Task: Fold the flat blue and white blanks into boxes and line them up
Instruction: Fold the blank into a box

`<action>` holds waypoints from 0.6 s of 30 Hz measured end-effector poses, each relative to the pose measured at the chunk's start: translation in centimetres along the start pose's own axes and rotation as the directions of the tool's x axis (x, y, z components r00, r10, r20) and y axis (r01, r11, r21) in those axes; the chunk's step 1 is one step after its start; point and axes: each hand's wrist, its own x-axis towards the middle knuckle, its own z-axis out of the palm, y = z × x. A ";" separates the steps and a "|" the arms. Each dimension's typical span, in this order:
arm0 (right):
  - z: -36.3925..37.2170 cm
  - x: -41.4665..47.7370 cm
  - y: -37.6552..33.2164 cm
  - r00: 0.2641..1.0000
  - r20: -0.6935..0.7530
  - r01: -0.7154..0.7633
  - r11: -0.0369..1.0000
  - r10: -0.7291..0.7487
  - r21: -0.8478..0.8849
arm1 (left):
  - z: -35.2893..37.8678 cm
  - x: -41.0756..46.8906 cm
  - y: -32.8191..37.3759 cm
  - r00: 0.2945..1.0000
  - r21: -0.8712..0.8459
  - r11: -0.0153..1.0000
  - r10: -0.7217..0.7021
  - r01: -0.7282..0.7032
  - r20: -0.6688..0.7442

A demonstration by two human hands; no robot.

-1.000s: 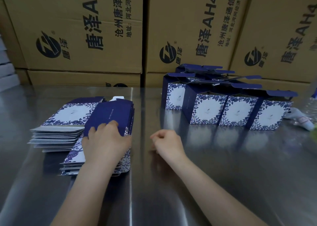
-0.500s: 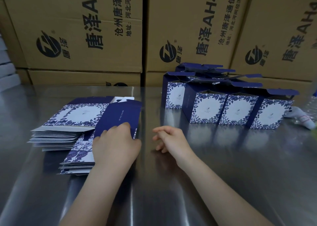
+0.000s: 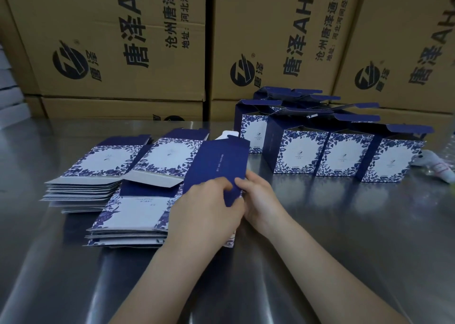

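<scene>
Two bare forearms reach in from the near edge over the shiny steel bench. The left hand grips the lower edge of a flat dark-blue card blank, fingers curled over it. The right hand, touching the left, pinches the same blank at its lower right corner. The blank is held tilted up between the hands, plain blue side towards the camera, a white tab showing at its top edge. Just left of the hands lies a near stack of flat blue and white blanks, and beyond it a second stack, slightly fanned. Farther back on the right, folded blue and white boxes stand in rows with top flaps open, the front row touching side to side. A small white object lies beside the row's right end. Brown cardboard cartons with black print fill the far side
</scene>
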 end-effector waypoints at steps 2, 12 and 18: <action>-0.4 0.0 -0.5 1.000 -0.026 0.009 1.000 -0.009 0.023 | -0.1 0.4 -0.1 0.997 -0.116 0.993 -0.025 0.017 -0.071; -2.3 -0.1 -2.8 0.995 -0.094 0.025 0.997 -0.018 0.076 | -2.8 2.9 -3.8 0.780 -0.430 0.893 -0.361 0.132 -0.511; -2.6 -0.1 -3.7 0.993 -0.052 0.110 0.988 -0.105 0.105 | -3.6 3.5 -5.1 0.892 -0.865 0.465 -0.449 0.187 -0.048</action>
